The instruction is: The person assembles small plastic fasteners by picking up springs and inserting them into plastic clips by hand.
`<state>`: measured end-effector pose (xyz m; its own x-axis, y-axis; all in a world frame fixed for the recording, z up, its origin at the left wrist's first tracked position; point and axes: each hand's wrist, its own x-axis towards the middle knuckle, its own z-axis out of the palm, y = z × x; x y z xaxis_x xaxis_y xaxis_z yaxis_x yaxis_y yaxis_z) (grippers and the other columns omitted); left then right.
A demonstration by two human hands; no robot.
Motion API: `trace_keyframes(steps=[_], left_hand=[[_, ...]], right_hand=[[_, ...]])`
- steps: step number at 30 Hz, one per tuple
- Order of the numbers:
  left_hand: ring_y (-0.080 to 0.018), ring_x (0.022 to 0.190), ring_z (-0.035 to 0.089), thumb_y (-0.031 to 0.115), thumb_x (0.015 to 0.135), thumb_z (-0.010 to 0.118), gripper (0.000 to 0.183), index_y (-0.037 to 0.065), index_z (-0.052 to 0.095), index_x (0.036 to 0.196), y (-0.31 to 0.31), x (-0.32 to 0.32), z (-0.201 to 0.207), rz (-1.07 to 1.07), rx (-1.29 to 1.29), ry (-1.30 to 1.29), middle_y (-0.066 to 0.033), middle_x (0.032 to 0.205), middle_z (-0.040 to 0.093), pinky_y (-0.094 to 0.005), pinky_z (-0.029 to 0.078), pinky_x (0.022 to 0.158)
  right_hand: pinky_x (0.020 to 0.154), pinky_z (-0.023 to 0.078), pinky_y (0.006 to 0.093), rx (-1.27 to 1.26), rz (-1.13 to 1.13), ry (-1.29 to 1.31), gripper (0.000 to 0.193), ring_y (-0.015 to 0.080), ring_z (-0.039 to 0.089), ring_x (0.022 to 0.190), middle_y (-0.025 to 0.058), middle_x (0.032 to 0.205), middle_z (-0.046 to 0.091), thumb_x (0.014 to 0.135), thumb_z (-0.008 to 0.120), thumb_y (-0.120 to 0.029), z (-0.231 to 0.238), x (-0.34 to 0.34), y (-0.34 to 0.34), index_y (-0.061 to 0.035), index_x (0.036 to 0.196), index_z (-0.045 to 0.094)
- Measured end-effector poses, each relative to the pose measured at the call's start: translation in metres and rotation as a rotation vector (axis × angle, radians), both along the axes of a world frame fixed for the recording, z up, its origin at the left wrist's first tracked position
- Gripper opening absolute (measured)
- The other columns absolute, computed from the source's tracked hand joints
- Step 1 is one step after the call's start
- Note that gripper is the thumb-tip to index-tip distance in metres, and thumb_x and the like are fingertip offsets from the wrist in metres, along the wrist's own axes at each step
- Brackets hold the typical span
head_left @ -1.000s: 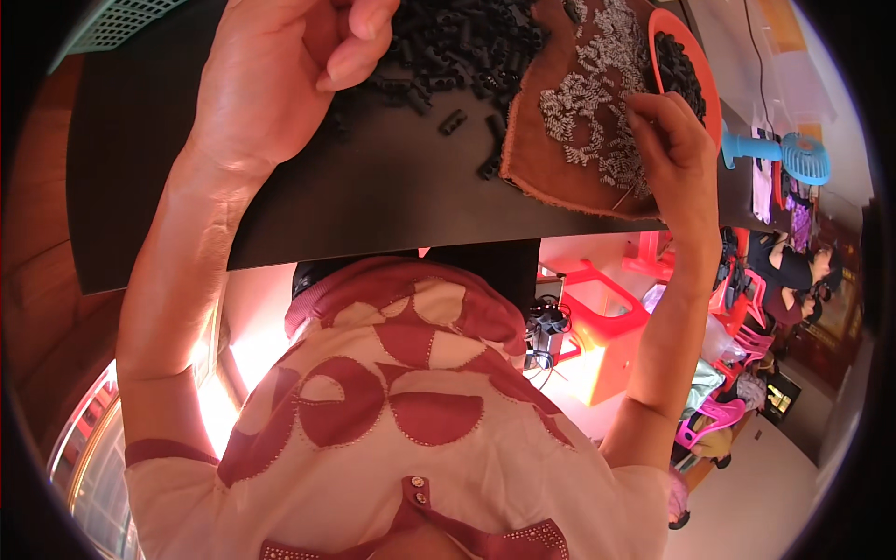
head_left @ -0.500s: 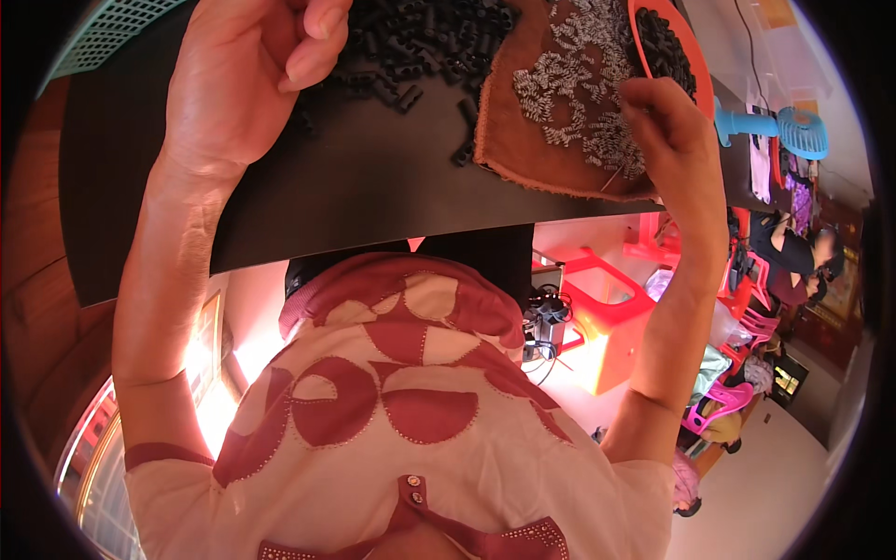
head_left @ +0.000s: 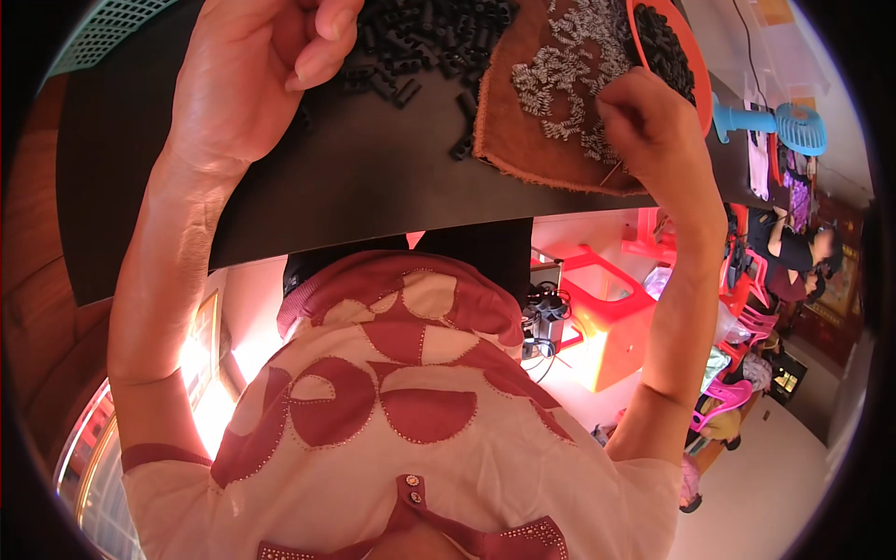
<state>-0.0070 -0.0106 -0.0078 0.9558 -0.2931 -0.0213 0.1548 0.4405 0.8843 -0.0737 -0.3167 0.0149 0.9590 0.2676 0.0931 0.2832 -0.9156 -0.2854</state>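
My left hand [head_left: 245,89] is raised over the dark table at the upper left, palm side showing. Its lower fingers curl inward; the upper ones run out of the picture, so any held object is hidden. My right hand [head_left: 658,121] is closed, thumb and fingertips together, above small metal springs [head_left: 565,70] spread on a brown cloth [head_left: 523,149]. Whatever sits in that pinch is too small or covered. A thin pin-like piece [head_left: 611,175] shows at the cloth's near edge beside this hand. Many short black tubular parts [head_left: 434,37] lie heaped between my hands.
An orange-red bowl [head_left: 702,84] of black parts stands right of the springs, beside a small blue fan [head_left: 798,129]. A green plastic basket [head_left: 112,33] is at the far left. Below the table's edge are a red stool [head_left: 607,317] and dark cables [head_left: 548,303]. Another person [head_left: 793,247] is at far right.
My right hand has shifted slightly left and farther over the springs, with its fingers curled in more. My left hand has drifted a little to the right.
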Motion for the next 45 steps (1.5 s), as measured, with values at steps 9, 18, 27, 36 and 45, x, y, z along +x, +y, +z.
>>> trace_keyframes(steps=[9, 18, 27, 36, 45], left_hand=[[-0.0122, 0.043, 0.041, 0.034, 0.103, 0.043, 0.036, 0.007, 0.058, 0.085, 0.005, 0.004, 0.001, -0.130, -0.118, 0.033, -0.0048, 0.062, 0.052, -0.0238, 0.031, 0.040], [-0.0075, 0.046, 0.037, 0.032, 0.102, 0.046, 0.031, 0.005, 0.058, 0.092, -0.006, -0.007, -0.002, -0.430, -0.120, 0.186, -0.0019, 0.065, 0.049, -0.0216, 0.026, 0.041], [-0.0081, 0.046, 0.038, 0.032, 0.102, 0.047, 0.032, 0.005, 0.058, 0.092, -0.003, -0.003, -0.003, -0.423, -0.164, 0.202, -0.0024, 0.064, 0.050, -0.0223, 0.025, 0.041], [-0.0073, 0.044, 0.036, 0.036, 0.102, 0.046, 0.034, 0.007, 0.058, 0.088, -0.003, 0.001, -0.006, -0.388, -0.140, 0.141, -0.0014, 0.063, 0.049, -0.0217, 0.024, 0.040], [-0.0122, 0.048, 0.045, 0.032, 0.101, 0.051, 0.032, 0.006, 0.061, 0.084, 0.010, 0.005, -0.005, -0.341, -0.275, 0.273, -0.0044, 0.064, 0.055, -0.0234, 0.029, 0.041]], right_hand=[[0.057, 0.042, 0.0184, 0.826, -0.240, 0.158, 0.008, 0.0017, 0.054, 0.066, 0.0001, 0.081, 0.066, 0.091, 0.061, -0.005, 0.014, -0.003, 0.044, -0.0002, 0.096, 0.065], [0.047, 0.024, 0.0183, 1.314, 0.111, 0.138, 0.017, 0.0007, 0.035, 0.053, 0.0052, 0.085, 0.065, 0.092, 0.061, -0.004, 0.004, 0.022, 0.112, 0.0043, 0.107, 0.062], [0.062, 0.038, 0.0164, 1.028, 0.158, -0.024, 0.019, 0.0025, 0.051, 0.074, 0.0020, 0.090, 0.063, 0.091, 0.062, 0.001, -0.004, 0.030, 0.126, 0.0038, 0.109, 0.063], [0.065, 0.039, 0.0160, 0.927, 0.247, -0.037, 0.012, 0.0020, 0.050, 0.074, -0.0012, 0.086, 0.060, 0.091, 0.063, 0.003, 0.001, 0.038, 0.131, 0.0036, 0.103, 0.064], [0.060, 0.037, 0.0166, 0.835, 0.174, -0.030, 0.008, 0.0004, 0.047, 0.069, -0.0033, 0.081, 0.058, 0.091, 0.063, 0.001, 0.007, 0.038, 0.124, 0.0030, 0.098, 0.064]])
